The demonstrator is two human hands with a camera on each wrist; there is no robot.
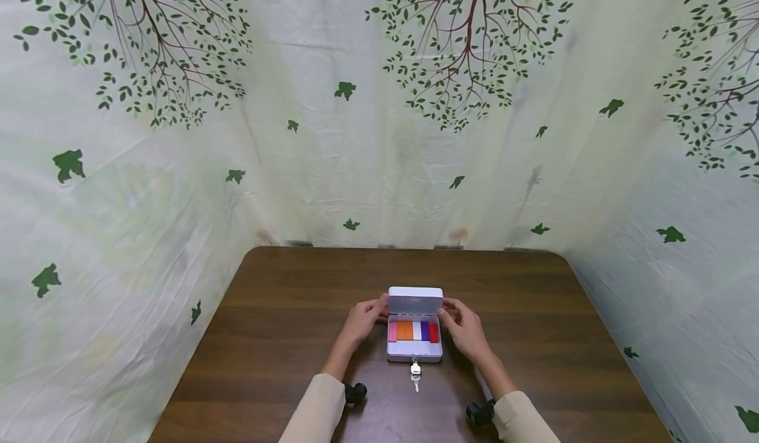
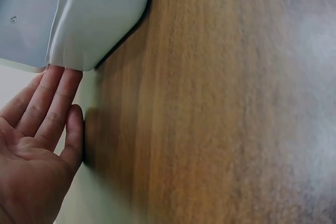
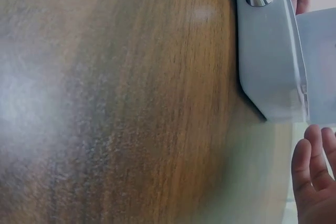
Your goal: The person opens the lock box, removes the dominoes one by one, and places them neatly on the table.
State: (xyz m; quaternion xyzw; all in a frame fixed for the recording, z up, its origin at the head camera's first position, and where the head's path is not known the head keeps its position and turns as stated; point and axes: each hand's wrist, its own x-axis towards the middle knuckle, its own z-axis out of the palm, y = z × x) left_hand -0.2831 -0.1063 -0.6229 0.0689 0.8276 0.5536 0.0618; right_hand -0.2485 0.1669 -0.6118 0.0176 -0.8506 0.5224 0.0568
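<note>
A small pale grey lock box [image 1: 414, 349] stands on the table with its lid [image 1: 415, 303] raised. Side by side inside it lie pink, orange, white, purple and red pieces [image 1: 405, 331]. Keys [image 1: 416, 372] hang from the lock on the front wall. My left hand [image 1: 362, 320] is at the box's left side, and in the left wrist view its outstretched fingertips touch the box edge near the lid. On the opposite side is my right hand [image 1: 465, 332], fingers loosely bent beside the lid. The right wrist view shows its fingertips [image 3: 302, 153] just off the box corner.
The brown wooden table [image 1: 284, 364] has rounded far corners. A pale cloth [image 1: 379, 166] printed with trees and green leaves hangs behind it and along both sides. Dark wrist cameras [image 1: 356, 393] sit at both sleeves, close to the tabletop.
</note>
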